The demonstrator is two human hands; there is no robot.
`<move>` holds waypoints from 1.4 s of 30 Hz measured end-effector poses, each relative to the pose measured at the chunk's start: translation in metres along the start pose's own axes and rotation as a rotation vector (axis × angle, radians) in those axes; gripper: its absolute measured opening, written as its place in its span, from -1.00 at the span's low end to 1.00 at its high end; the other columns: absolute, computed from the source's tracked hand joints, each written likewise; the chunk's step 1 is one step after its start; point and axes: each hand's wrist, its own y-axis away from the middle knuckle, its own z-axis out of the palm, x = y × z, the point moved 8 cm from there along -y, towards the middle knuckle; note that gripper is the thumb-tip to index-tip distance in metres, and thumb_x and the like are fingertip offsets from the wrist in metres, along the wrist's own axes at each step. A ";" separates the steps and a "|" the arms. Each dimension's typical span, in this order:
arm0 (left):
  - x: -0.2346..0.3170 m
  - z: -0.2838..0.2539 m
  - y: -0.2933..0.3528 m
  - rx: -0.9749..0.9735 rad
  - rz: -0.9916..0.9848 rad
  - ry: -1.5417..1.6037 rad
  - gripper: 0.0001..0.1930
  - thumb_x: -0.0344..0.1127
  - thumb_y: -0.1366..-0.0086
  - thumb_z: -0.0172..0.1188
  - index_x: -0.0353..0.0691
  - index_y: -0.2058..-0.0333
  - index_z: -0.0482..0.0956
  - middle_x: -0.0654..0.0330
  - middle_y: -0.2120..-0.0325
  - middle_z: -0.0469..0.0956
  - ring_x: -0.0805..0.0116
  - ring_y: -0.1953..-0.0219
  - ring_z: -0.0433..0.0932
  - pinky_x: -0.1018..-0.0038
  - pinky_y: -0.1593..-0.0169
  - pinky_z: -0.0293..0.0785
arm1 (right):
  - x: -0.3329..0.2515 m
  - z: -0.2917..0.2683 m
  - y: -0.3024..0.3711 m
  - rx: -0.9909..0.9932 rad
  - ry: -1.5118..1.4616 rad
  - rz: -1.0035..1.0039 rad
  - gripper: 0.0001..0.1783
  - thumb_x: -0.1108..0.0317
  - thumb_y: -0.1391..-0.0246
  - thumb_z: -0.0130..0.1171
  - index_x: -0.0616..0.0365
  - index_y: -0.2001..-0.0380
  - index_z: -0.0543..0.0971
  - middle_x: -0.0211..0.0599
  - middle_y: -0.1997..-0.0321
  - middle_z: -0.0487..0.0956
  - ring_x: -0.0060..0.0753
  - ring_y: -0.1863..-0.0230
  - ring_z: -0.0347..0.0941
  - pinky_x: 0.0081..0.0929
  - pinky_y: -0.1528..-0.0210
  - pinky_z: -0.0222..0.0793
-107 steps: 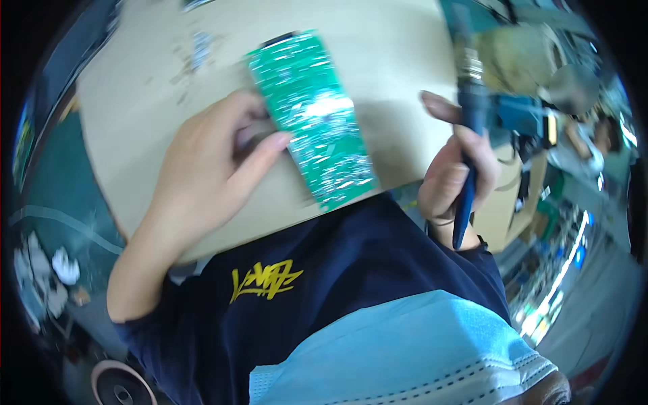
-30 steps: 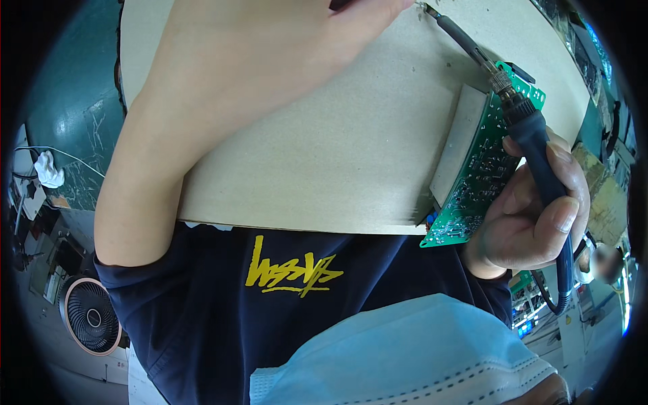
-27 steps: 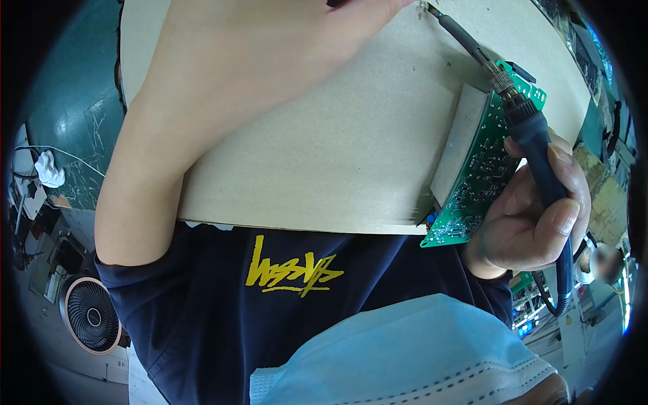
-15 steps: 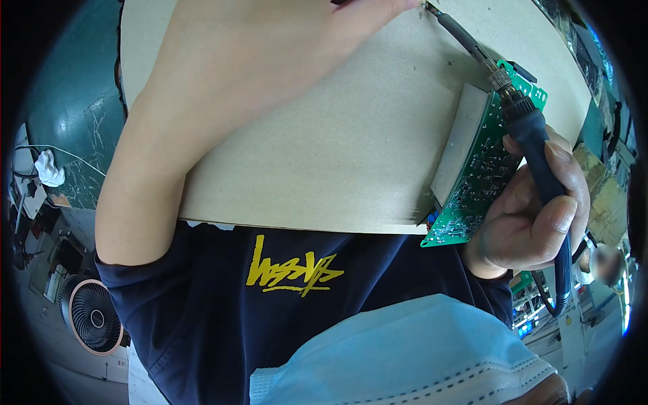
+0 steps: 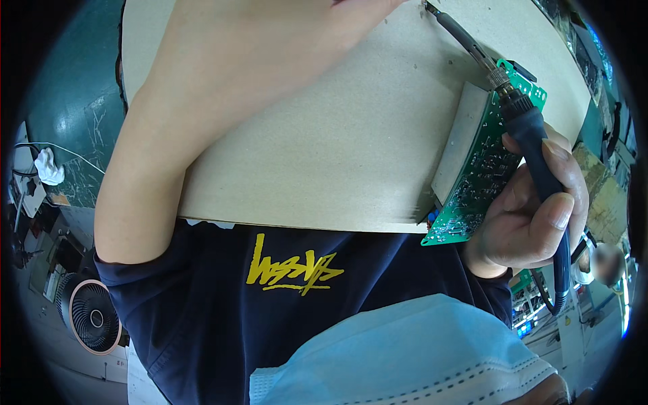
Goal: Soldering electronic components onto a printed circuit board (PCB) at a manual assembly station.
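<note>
My right hand (image 5: pixel 536 209) is wrapped round the dark blue grip of a soldering iron (image 5: pixel 533 131). Its metal shaft slants up and to the left, with the tip near the top edge of the picture. Beneath the iron and beside my right hand lies a green circuit board (image 5: pixel 482 172), crowded with solder points and joined along its left side to a pale flat block (image 5: pixel 462 138). My left hand (image 5: pixel 290 34) reaches across the upper part of the work surface. Most of its fingers are cut off by the top edge, so what they hold is hidden.
A beige board (image 5: pixel 324 169) covers the work surface, its near edge against my dark shirt. To the left are a green tabletop (image 5: pixel 74 101), a crumpled white tissue (image 5: pixel 48 167) and a fan (image 5: pixel 94 316). At far right another person (image 5: pixel 601 264) appears, small.
My left hand has shifted slightly to the left and up, its fingertip drawing away from the iron's tip. My right hand and the soldering iron have hardly moved.
</note>
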 end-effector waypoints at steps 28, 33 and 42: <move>0.081 0.052 0.013 -0.014 0.485 -0.133 -0.92 -0.59 -0.21 0.30 -0.33 0.36 0.58 0.33 0.60 0.43 0.61 0.60 0.20 0.58 0.51 0.09 | -0.011 -0.088 0.082 0.226 -0.137 -0.510 -0.51 0.01 -0.39 -0.13 0.22 0.09 0.58 -0.32 0.61 0.41 -0.33 0.50 0.29 -0.21 0.31 0.00; 0.077 0.068 0.017 -0.020 0.537 0.056 -0.90 -0.55 -0.15 0.35 -0.29 0.39 0.58 0.25 0.59 0.47 0.49 0.60 0.32 0.51 0.51 0.18 | -0.013 -0.074 0.095 0.348 -0.051 -0.600 -0.54 0.01 -0.39 -0.14 0.19 0.19 0.56 -0.43 0.67 0.26 -0.37 0.54 0.25 -0.24 0.33 -0.01; 0.051 0.058 0.027 -0.079 0.606 0.068 -0.88 -0.51 -0.08 0.40 -0.31 0.43 0.61 0.23 0.60 0.49 0.42 0.57 0.37 0.51 0.49 0.22 | -0.016 -0.065 0.103 0.429 -0.040 -0.636 -0.56 0.02 -0.36 -0.13 0.15 0.26 0.57 -0.47 0.68 0.23 -0.42 0.57 0.22 -0.25 0.33 -0.02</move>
